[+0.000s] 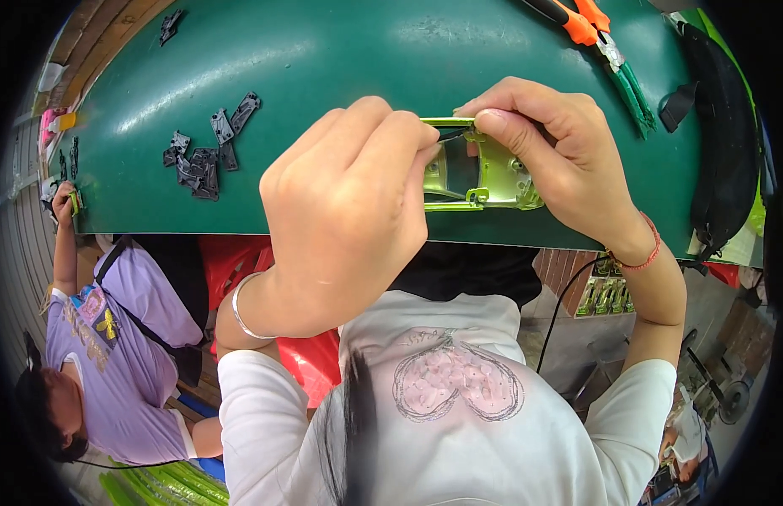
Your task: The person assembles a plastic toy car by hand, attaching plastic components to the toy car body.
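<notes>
Glossy lime-green plastic makes up the open-framed shell [497, 164], held up over the near edge of the dark green table [366, 51]. The right hand [560, 139] pinches its far right rim between thumb and forefinger. The left hand [345, 190] has its fingertips closed together at the shell's far left rim, covering its left end; whether they grip a smaller piece too, I cannot tell. Left of the hands lies a loose cluster of black parts [203, 173]. At far right rest orange-handled pliers [611, 52], and right of them a black pouch [724, 143].
</notes>
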A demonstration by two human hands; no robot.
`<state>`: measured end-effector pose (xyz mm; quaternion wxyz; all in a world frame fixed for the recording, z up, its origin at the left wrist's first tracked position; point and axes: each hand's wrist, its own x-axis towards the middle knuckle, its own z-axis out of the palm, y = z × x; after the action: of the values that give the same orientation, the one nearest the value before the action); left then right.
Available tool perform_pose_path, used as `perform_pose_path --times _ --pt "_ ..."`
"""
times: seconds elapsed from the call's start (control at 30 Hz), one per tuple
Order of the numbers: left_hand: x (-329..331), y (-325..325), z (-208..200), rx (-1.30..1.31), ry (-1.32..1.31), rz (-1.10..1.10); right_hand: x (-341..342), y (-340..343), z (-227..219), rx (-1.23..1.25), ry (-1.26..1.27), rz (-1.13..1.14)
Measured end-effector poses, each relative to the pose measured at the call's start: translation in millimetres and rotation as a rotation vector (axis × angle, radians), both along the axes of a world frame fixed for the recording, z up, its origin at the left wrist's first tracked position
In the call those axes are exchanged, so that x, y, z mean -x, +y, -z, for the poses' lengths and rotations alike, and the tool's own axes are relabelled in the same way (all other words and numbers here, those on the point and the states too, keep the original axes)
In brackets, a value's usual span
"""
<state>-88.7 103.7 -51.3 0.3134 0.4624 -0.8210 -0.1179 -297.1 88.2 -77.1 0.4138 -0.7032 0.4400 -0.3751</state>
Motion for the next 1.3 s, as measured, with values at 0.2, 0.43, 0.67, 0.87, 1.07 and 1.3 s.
perform_pose_path --times 0.2,0.43,0.67,0.87,1.07,1.3 --pt "7 4 8 0.082 -0.002 -0.06 3 0 2 0.042 0.003 -0.011" --pt "15 7 13 0.054 0.06 -0.124 3 -4 7 0.26 0.111 -0.106" --pt "16 6 14 0.096 0.146 -0.018 3 8 -6 0.446 0.342 -0.127" --pt "12 -5 14 0.078 0.139 0.023 9 1 -6 0.387 0.262 -0.116" --pt "5 -6 13 0.117 0.1 0.011 1 2 -6 0.375 0.272 -0.068" --pt "16 -3 16 0.168 0.14 -0.086 5 -2 -10 0.32 0.274 -0.084"
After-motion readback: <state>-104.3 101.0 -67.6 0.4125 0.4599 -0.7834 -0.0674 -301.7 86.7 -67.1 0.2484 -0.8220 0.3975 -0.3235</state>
